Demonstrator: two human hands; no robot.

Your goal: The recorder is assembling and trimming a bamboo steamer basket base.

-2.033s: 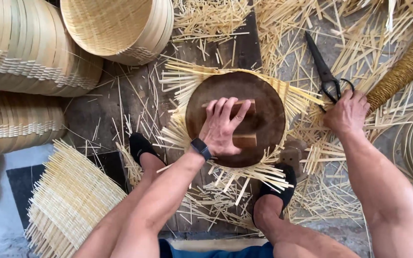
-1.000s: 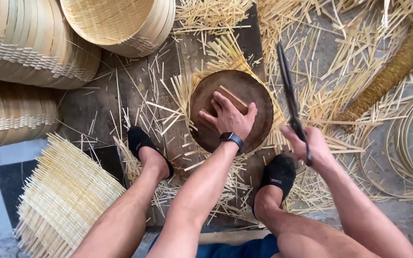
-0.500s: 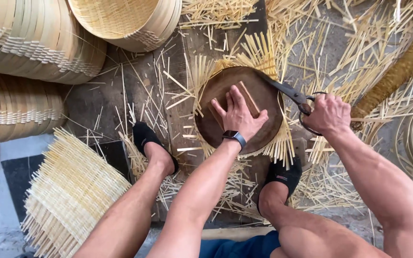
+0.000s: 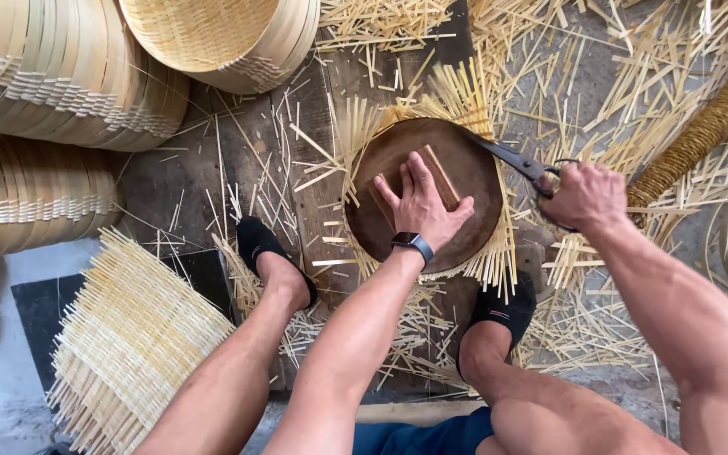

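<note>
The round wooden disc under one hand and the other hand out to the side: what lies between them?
In the head view, dark scissors span the stretch from the right hand to the disc, over pale bamboo strips jutting out beneath it. The left hand presses the disc.

my arms bare to the shoulder, no sleeves, dark smartwatch [image 4: 413, 245] with black band strapped just behind my left hand [image 4: 421, 205], black slip-on shoes [image 4: 264, 249] either side of the watch, blue shorts [image 4: 419, 436] below

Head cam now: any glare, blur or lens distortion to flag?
Head view: soft, even daylight, no glare; left hand on the round wooden disc and right hand on the scissors look sharp; wide-angle stretch bends the stacked bamboo hoops near the edges.
</note>
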